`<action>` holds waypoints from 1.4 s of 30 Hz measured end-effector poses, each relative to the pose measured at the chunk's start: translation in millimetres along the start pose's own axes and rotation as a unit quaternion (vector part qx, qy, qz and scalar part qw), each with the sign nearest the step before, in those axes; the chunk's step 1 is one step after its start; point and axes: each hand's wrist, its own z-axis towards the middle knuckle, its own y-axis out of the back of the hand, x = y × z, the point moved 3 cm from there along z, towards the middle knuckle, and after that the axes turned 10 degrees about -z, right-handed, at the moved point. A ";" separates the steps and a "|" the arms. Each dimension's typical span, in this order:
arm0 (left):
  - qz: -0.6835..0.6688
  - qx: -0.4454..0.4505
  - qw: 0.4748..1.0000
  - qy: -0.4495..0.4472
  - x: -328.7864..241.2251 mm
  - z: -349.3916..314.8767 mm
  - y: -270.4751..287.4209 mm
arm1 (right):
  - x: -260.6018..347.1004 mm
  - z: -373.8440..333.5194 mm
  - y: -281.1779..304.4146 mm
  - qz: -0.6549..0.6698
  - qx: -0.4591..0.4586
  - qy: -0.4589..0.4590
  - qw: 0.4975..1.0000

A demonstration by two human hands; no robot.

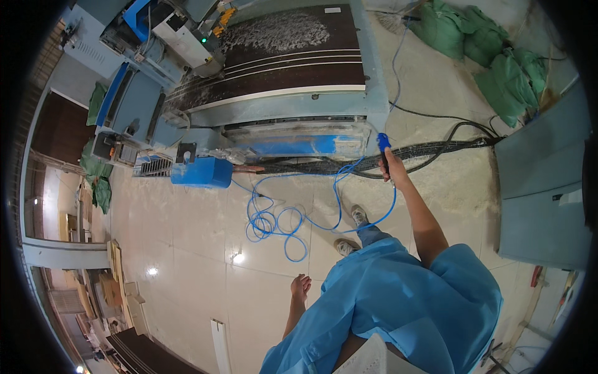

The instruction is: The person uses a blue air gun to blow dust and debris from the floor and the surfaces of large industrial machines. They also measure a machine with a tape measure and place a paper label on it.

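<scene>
My right hand (393, 167) is wrapped round the dark handle of an air blow gun (383, 143) with a blue head. The gun is raised beside the front right corner of a large machine bed (293, 109). A thin blue air hose (395, 202) hangs from its lower end and runs to loose coils (274, 224) on the floor. My left hand (301, 287) hangs low over the tiles, holding nothing, its fingers loosely bent. On the bed lies a dark brown panel (293, 59) with pale stripes and a heap of whitish dust (280, 32).
Thick black cables (430, 149) cross the floor ahead of my feet. Green sacks (507, 81) stand at the far right, near a grey-blue cabinet (542, 181). A blue motor-like box (202, 172) juts from the machine's front. A white strip (220, 346) lies at the lower left.
</scene>
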 end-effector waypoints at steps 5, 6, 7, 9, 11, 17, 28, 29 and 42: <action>0.018 0.014 1.000 -0.004 -10.4 12.1 -16.6 | -18.3 -6.2 26.8 -0.040 -0.168 -0.044 0.984; 0.024 -0.001 1.000 0.001 -10.6 14.1 -18.0 | -18.3 -5.4 29.2 -0.051 -0.142 -0.036 0.988; 0.037 0.008 0.999 -0.003 -11.7 15.9 -20.8 | -16.0 -4.1 31.4 -0.030 -0.129 -0.010 0.991; 0.060 -0.017 0.998 0.021 -12.7 19.2 -22.7 | -13.1 1.2 35.4 0.023 -0.129 -0.020 0.991; 0.055 -0.003 0.998 0.019 -17.4 24.0 -29.2 | -2.1 15.9 38.1 0.046 -0.121 0.005 0.992; 0.072 -0.007 0.997 0.013 -39.1 42.2 -49.0 | 31.1 102.8 42.7 0.155 -0.105 0.006 0.982; 0.027 -0.055 0.998 -0.014 -108.6 61.7 -204.4 | 135.1 316.0 66.8 0.295 0.128 -0.042 0.946; 0.001 -0.018 0.999 -0.048 -119.1 61.5 -231.5 | 140.0 321.4 66.7 0.247 0.158 -0.072 0.953; 0.129 0.031 0.988 -0.081 -115.9 31.6 -359.7 | 172.3 406.0 90.5 0.339 0.137 -0.068 0.928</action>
